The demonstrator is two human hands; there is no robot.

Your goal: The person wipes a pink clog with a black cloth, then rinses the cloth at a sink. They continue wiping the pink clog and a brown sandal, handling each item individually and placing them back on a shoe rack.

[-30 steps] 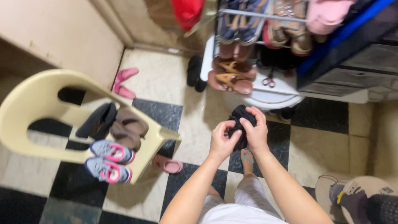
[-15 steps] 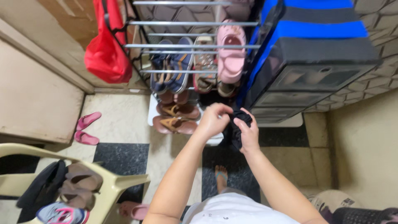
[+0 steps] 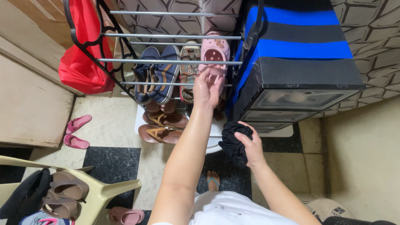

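Observation:
My left hand (image 3: 207, 86) reaches up to the metal shoe rack (image 3: 166, 61), its fingers touching the heel of a pink clog (image 3: 215, 53) on a middle shelf. My right hand (image 3: 249, 146) hangs lower, closed on a crumpled black cloth (image 3: 234, 141) in front of the stacked drawers. Beside the clog stand a tan lace-up sneaker (image 3: 190, 62) and a pair of navy slip-on shoes (image 3: 155, 71). Brown strap sandals (image 3: 161, 127) lie on the lowest level.
A black and blue drawer unit (image 3: 300, 71) stands right of the rack. A red bag (image 3: 81, 54) hangs at the rack's left end. Pink slippers (image 3: 76, 131) lie on the checkered floor. A cream plastic chair (image 3: 106, 191) at lower left carries brown sandals (image 3: 62, 193).
My left hand let go of the black cloth and rose to the pink clog on the rack. My right hand keeps the cloth alone. The view tilted up toward the rack.

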